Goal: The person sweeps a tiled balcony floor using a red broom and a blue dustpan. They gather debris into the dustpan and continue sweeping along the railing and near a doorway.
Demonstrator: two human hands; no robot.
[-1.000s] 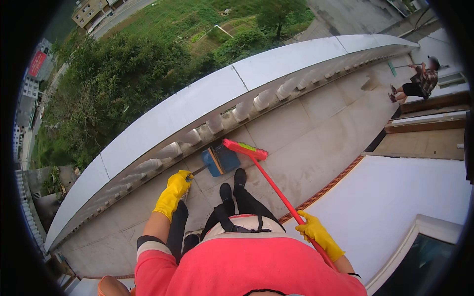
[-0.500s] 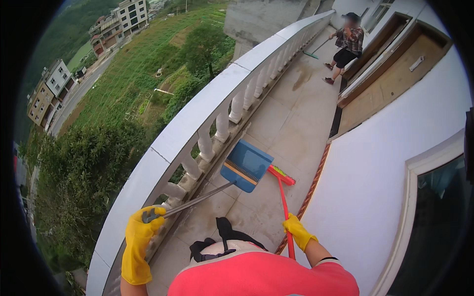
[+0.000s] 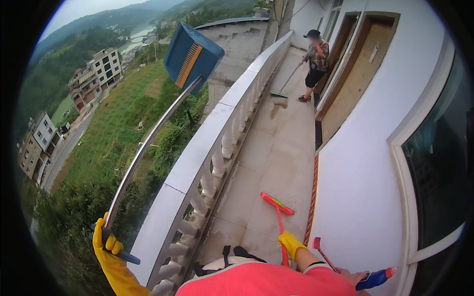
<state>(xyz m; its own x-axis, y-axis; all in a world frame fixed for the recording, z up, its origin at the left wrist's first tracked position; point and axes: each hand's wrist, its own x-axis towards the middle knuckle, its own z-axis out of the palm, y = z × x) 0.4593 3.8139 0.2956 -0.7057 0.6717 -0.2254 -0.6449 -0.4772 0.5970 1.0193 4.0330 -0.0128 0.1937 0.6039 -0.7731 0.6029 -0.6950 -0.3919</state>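
My left hand (image 3: 106, 241), in a yellow rubber glove, is closed round the dark grip of a long-handled dustpan. Its metal handle slants up and away over the railing. At the far end, the blue dustpan (image 3: 173, 54) with an orange comb strip is raised beyond the railing top; whether anything is in it I cannot tell. My right hand (image 3: 291, 244), gloved in yellow too, grips the red handle of a floor brush (image 3: 277, 203). The brush's red head with yellow-green bristles rests on the tiles ahead.
A white balustrade (image 3: 212, 140) runs along the left, with greenery below. On the right stands a white wall (image 3: 355, 163) with doors and a window. Ahead, a person (image 3: 316, 61) holds a broom near a wet patch. At lower right, a bare hand shows beside a blue object (image 3: 373, 280) and small red brush (image 3: 326, 254).
My left hand has swung the dustpan from above the floor up and out over the railing. The brush head now lies nearer to me. A bare hand has appeared at lower right.
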